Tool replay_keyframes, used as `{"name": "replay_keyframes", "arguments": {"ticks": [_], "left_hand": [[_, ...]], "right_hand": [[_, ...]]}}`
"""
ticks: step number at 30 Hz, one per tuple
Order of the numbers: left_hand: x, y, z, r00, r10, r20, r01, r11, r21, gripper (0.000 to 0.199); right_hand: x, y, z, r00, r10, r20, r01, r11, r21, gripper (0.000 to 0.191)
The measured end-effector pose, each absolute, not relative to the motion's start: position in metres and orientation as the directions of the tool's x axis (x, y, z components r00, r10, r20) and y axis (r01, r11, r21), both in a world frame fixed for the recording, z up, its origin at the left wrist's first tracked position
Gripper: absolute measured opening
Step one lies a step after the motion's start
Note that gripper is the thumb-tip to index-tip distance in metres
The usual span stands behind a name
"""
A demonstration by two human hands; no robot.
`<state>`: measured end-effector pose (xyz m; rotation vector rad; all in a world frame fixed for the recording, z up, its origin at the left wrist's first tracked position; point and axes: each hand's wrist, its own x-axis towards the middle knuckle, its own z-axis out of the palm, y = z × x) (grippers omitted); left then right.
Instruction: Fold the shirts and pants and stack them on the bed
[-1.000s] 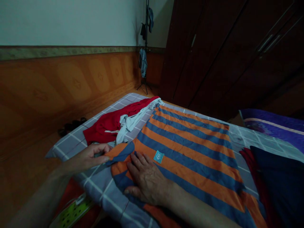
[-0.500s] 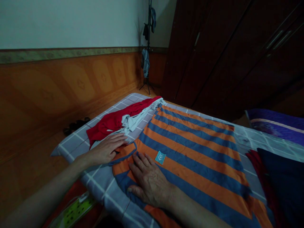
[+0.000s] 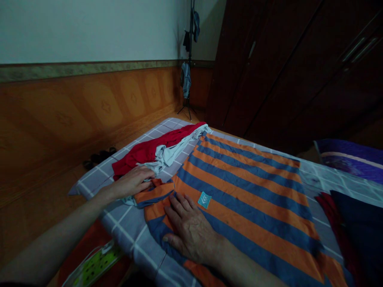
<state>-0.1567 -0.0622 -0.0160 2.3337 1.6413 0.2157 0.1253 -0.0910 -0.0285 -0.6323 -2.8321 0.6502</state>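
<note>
My right hand (image 3: 190,231) lies flat and open, palm down, on the orange-and-blue striped shirt (image 3: 248,199), its fingers spread and gripping nothing. Just above my fingertips sits a small teal chevron label (image 3: 204,200) stitched to the cloth. My left hand (image 3: 132,182) rests palm down at the shirt's near left corner, where the fabric is folded over, with the fingers slightly curled. I cannot tell whether they pinch the cloth or only lie on it.

The shirt spreads out ahead and to the right of both hands, lying flat on a grey checked bedsheet (image 3: 131,235). Just past my left hand, a white garment (image 3: 176,149) lies crumpled on a red garment (image 3: 140,157), and the white one touches the shirt's upper left edge. Below my left forearm, a green dotted packet (image 3: 97,265) lies on an orange-red cloth (image 3: 80,247).

To the right of the shirt are a dark navy cloth (image 3: 356,235) and a dark red cloth (image 3: 329,211), with purple bedding (image 3: 350,157) beyond them. Past the bed, dark sandals (image 3: 98,156) sit on the wooden floor, beside the orange panelled wall (image 3: 60,115). Clothes hang on a tripod stand (image 3: 188,59) in the corner, next to a dark wardrobe (image 3: 269,71).
</note>
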Motion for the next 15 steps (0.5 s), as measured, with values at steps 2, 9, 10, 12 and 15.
{"name": "replay_keyframes", "arguments": {"ticks": [2, 9, 10, 12, 15], "left_hand": [[-0.169, -0.061, -0.008, 0.284, 0.957, -0.055, 0.929, -0.261, 0.262, 0.024], [-0.209, -0.048, 0.017, 0.141, 0.99, 0.028, 0.988, -0.139, -0.067, 0.014], [-0.203, -0.045, 0.017, 0.14, 0.987, 0.075, 0.986, -0.133, -0.099, 0.015], [-0.181, -0.036, 0.012, 0.196, 0.965, 0.172, 0.976, -0.174, -0.134, 0.029], [-0.134, -0.014, -0.005, 0.368, 0.897, 0.244, 0.929, -0.343, -0.138, 0.051]], "right_hand": [[0.126, -0.091, -0.028, -0.892, 0.445, 0.073, 0.368, 0.813, -0.451, 0.065], [0.128, -0.091, -0.024, -0.889, 0.452, 0.074, 0.367, 0.799, -0.476, 0.063], [0.128, -0.09, -0.024, -0.889, 0.452, 0.073, 0.366, 0.796, -0.482, 0.063], [0.128, -0.09, -0.025, -0.887, 0.455, 0.078, 0.362, 0.79, -0.494, 0.064], [0.128, -0.09, -0.025, -0.885, 0.456, 0.089, 0.353, 0.784, -0.511, 0.063]]}}
